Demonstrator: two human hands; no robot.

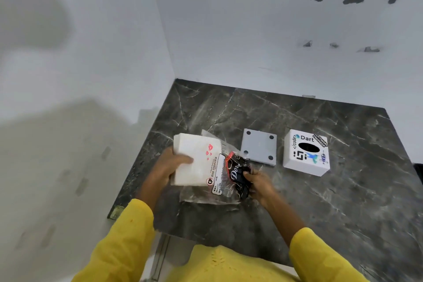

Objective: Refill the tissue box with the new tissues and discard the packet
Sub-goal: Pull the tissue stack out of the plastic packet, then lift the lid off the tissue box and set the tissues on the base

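Note:
My left hand (170,165) grips a white stack of tissues (194,162), which sticks out of the left end of its clear plastic packet (216,181). The packet has red marks and a printed label, and its loose end lies on the dark marble counter (320,201). My right hand (258,182) pinches the packet's right end together with a dark crumpled wrapper (238,173) printed "Dove". To the right stands the white tissue box (305,152) with stickers and an oval slot on top. Its grey base plate (259,150) lies flat between the packet and the box.
White walls meet in a corner behind the counter's far left. The counter's near edge runs just in front of my yellow sleeves. Bare marble lies right of and in front of the box.

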